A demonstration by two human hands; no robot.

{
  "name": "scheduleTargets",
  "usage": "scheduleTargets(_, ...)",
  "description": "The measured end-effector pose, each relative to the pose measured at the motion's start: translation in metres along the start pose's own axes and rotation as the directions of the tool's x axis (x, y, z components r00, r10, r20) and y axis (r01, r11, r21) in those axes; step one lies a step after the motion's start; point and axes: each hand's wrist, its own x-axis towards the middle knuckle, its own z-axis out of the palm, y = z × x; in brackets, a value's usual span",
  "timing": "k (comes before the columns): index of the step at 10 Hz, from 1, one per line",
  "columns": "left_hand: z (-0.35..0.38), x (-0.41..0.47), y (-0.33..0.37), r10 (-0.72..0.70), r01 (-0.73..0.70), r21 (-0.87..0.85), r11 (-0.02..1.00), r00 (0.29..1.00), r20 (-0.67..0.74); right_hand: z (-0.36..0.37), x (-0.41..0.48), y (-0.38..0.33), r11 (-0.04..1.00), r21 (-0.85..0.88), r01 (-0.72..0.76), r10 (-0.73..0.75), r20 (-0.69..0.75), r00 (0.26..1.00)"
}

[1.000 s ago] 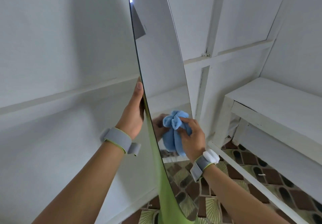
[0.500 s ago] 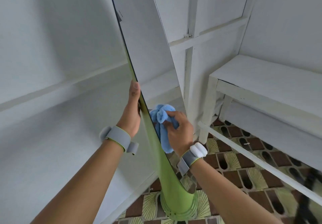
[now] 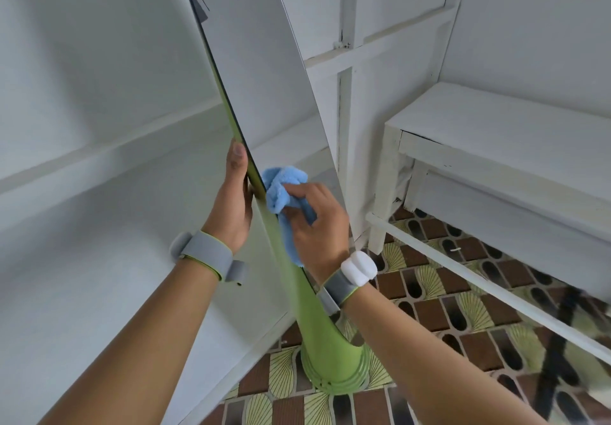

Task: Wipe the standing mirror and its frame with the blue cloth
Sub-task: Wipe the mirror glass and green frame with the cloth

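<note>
1. Against the lower glass of the standing mirror, close to its left edge, the blue cloth is bunched into a wad and pressed to the surface; one tail of it hangs down along the glass.
2. Right hand: fingers curled round the wad, clamped on it from the near side, so the cloth lies between palm and glass with its upper folds standing clear above the knuckles.
3. Left hand: wrapped over the mirror's left edge, thumb pointing up along the green frame, the other fingers hidden behind the panel; it appears to steady the mirror.
4. Progress, as a judgement: wiping is under way at mid-to-low height. No streaks or dust can be made out on the glass, so which zones are finished cannot be told. The upper glass, the frame and the round green base appear not yet reached by the cloth.
5. Surroundings: white panelled wall to the left, white bench to the right, patterned tile floor below.
</note>
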Motion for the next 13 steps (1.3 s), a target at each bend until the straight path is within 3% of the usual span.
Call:
scheduleTargets(1,0.003,-0.001,0.001,0.032,-0.032,-0.019,0.999,0.999,-0.026,-0.002,-0.026,0.042,0.991,-0.027,-0.128,0.128,0.007,0.992)
scheduleTargets(2,0.005,-0.001,-0.002,0.048,-0.049,-0.004,0.999,0.998,-0.026,-0.016,-0.033,0.084,0.874,-0.074,-0.479,0.482,0.027,0.876)
scheduleTargets(3,0.005,0.002,-0.008,0.041,-0.041,0.007,0.999,0.998,-0.036,-0.025,-0.021,0.099,0.785,-0.132,-0.605,0.616,0.062,0.786)
scheduleTargets(4,0.012,-0.001,-0.012,0.009,-0.011,-0.062,0.998,1.0,-0.027,-0.015,0.004,0.073,0.866,-0.057,-0.497,0.5,0.074,0.863)
scheduleTargets(5,0.02,-0.004,-0.012,-0.034,0.035,-0.073,0.997,0.999,0.015,-0.001,0.033,0.033,0.944,0.121,-0.307,0.294,0.112,0.949)
scheduleTargets(6,0.027,-0.005,-0.01,0.038,-0.038,0.01,0.999,0.998,-0.055,0.003,0.047,0.03,0.988,0.118,-0.097,0.076,0.168,0.983)
scheduleTargets(7,0.033,-0.002,-0.013,0.121,-0.125,-0.018,0.992,0.982,-0.146,-0.003,0.043,0.075,0.996,0.012,-0.094,0.088,0.236,0.968)
scheduleTargets(8,0.034,-0.003,-0.013,0.181,-0.178,0.034,0.984,0.964,-0.196,-0.015,0.028,0.119,0.927,-0.207,-0.312,0.36,0.263,0.895)
scheduleTargets(9,0.031,-0.002,-0.014,0.177,-0.178,0.012,0.984,0.968,-0.178,-0.026,0.03,0.145,0.78,-0.3,-0.549,0.617,0.22,0.756)
scheduleTargets(10,0.034,0.001,-0.015,0.187,-0.191,-0.006,0.982,0.966,-0.181,-0.023,0.065,0.127,0.79,-0.23,-0.569,0.605,0.14,0.784)
scheduleTargets(12,0.039,-0.002,-0.009,0.161,-0.159,0.026,0.987,0.968,-0.195,-0.016,0.147,0.06,0.972,-0.1,-0.212,0.229,0.219,0.949)
scheduleTargets(13,0.036,0.003,-0.004,0.158,-0.171,-0.044,0.984,0.964,-0.216,-0.013,0.149,0.078,0.978,-0.092,-0.188,0.204,0.23,0.952)
